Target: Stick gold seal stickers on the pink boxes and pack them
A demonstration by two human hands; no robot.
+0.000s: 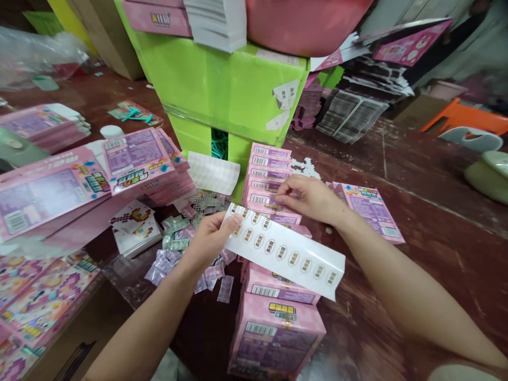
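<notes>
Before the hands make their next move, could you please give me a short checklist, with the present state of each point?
1. Sticker sheet gripped: ok, the left hand pinches its left end.
2. Stickers available: ok, printed ovals show on it.
3. Sticker between the right hand's fingertips: cannot tell, too small to see.
4. Pink boxes lined up: ok, they stand in a row, barcodes on view.
5. Whole row visible: not ok, the sheet hides part.
</notes>
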